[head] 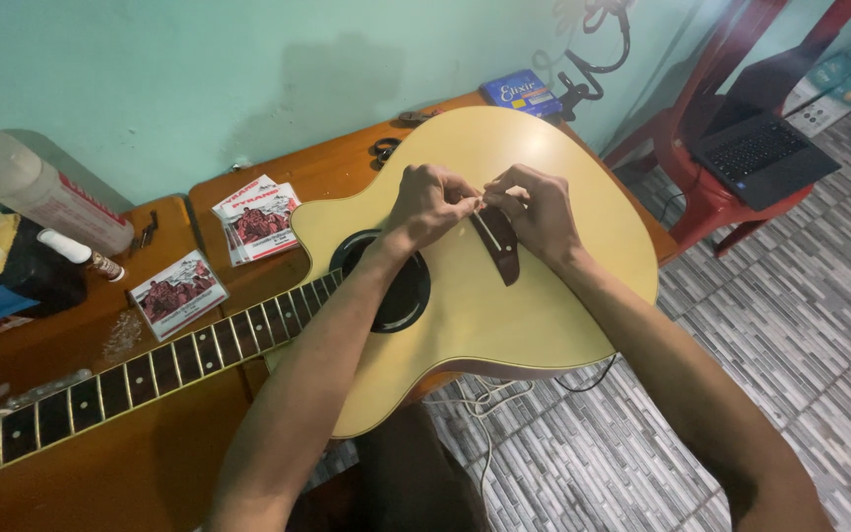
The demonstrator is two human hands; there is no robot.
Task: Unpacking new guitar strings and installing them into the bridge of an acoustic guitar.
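The left hand (pixel 430 202) and right hand (pixel 539 207) meet, fingertips almost touching, above the upper end of the dark brown wooden bridge (pixel 500 243) of a pale yellow acoustic guitar (pixel 504 315). Both hands are closed to a narrow pinch; what is pinched is too small to identify. The guitar lies face up on the orange-brown wooden bench (pixel 150 463), its lower bout overhanging the bench edge below the right hand. The round black sound hole (pixel 401 296) lies just beneath the left wrist, and the dark fretboard with pale fret markers (pixel 150 369) extends away to the left of the left forearm. Beyond the left hand, flat red-and-white paper packets (pixel 258 217) lie on the bench, with a further packet (pixel 177 294) near the fretboard. A blue packet (pixel 521 92) rests beyond the hands near the teal wall (pixel 199 69). To the right of the right hand, a black laptop (pixel 762 153) sits on a red plastic chair (pixel 706 192) over the grey tiled floor (pixel 790 335).
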